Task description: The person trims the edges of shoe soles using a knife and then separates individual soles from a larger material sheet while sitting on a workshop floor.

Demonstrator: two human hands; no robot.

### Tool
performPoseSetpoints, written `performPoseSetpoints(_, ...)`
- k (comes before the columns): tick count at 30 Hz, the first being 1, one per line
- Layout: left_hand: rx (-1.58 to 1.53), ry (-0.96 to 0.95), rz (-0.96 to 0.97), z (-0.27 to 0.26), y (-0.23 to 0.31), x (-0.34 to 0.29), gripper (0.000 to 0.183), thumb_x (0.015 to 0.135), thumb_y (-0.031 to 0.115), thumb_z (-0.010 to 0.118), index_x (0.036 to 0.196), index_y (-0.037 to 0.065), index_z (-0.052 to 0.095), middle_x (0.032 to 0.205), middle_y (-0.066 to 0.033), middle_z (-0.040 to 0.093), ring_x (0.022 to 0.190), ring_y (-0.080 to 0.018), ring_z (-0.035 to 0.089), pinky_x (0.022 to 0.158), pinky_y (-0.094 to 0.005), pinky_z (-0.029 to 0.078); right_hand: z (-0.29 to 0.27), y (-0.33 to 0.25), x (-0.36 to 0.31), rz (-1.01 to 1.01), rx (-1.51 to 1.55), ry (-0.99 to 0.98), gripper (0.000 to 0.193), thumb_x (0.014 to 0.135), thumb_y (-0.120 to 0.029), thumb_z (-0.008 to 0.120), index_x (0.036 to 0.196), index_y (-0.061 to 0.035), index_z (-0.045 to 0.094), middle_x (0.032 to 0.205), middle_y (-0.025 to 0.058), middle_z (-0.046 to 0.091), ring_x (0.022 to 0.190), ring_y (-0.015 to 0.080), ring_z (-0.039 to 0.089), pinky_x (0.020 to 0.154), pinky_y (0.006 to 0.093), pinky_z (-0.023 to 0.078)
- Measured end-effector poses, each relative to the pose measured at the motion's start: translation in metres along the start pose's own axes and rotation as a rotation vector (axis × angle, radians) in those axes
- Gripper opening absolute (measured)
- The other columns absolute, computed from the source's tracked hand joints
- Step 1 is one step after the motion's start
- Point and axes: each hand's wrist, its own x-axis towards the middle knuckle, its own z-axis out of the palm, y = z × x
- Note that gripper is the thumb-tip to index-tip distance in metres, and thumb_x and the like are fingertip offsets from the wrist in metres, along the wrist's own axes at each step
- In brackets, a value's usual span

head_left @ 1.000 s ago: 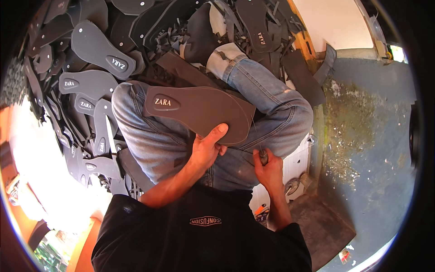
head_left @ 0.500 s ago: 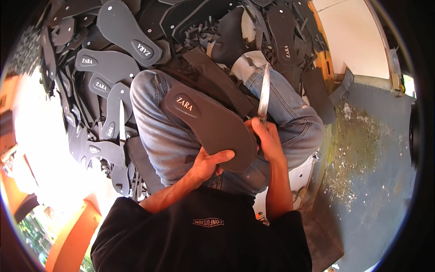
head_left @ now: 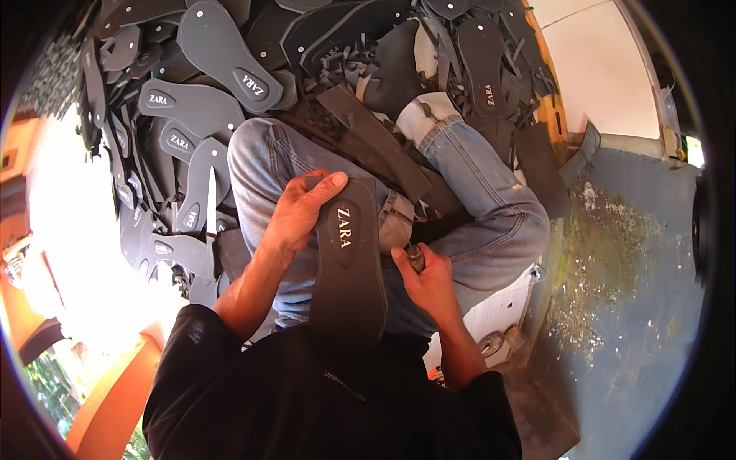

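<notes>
Dark sandal sole (head_left: 349, 284), held over lap

Left hand (head_left: 303, 211) clamped on sole's top end; right hand (head_left: 425, 276) closed on a knife handle (head_left: 415, 257) beside it; loose soles (head_left: 192, 115) heaped beyond.

You held a dark grey foam sole (head_left: 349, 268) lengthwise over your lap, printed face up, toe end pointing to twelve o'clock

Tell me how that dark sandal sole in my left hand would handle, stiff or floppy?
The sole probably flexes a little yet keeps its shape: the left hand grips only its top and it stays straight. Likely light, being thin and flat. Its matte surface looks grippy, and it won't roll.
</notes>
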Motion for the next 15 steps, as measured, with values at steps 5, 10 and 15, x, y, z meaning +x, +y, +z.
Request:
performPoseSetpoints(5, 0.033, -0.047, -0.015, 0.017, -0.001, -0.001, 0.033, 0.086, 0.03, 0.066, 0.089, -0.002, 0.06, 0.074, -0.0056, 0.065, 0.062, -0.0109, 0.062, 0.055, -0.0224, 0.051, -0.001, 0.01, -0.001, -0.02, -0.071, 0.017, 0.042, 0.086, -0.037, 0.062, 0.068, 0.0001, 0.054, 0.048, 0.0156, 0.049, 0.046, 0.0375, 0.052, 0.046, 0.0411, 0.039)
performPoseSetpoints(10, 0.196, -0.057, -0.002, 0.012, -0.01, 0.0, 0.035, 0.084, 0.028, 0.068, 0.095, -0.005, 0.062, 0.079, -0.0061, 0.066, 0.069, -0.0099, 0.062, 0.061, -0.0227, 0.05, 0.001, 0.01, 0.003, -0.033, -0.063, 0.019, 0.035, 0.085, -0.028, 0.062, 0.068, 0.0011, 0.054, 0.052, 0.018, 0.051, 0.048, 0.036, 0.05, 0.048, 0.0419, 0.04)
performPoseSetpoints(15, 0.202, -0.084, -0.11, 0.022, -0.002, -0.006, 0.03, 0.083, 0.022, 0.07, 0.093, -0.005, 0.065, 0.081, -0.0046, 0.066, 0.071, -0.0078, 0.059, 0.064, -0.0209, 0.047, -0.005, -0.014, 0.043, -0.19, -0.097, -0.001, 0.021, 0.082, -0.018, 0.061, 0.075, 0.0016, 0.058, 0.065, 0.0251, 0.056, 0.065, 0.0448, 0.055, 0.058, 0.0465, 0.045)
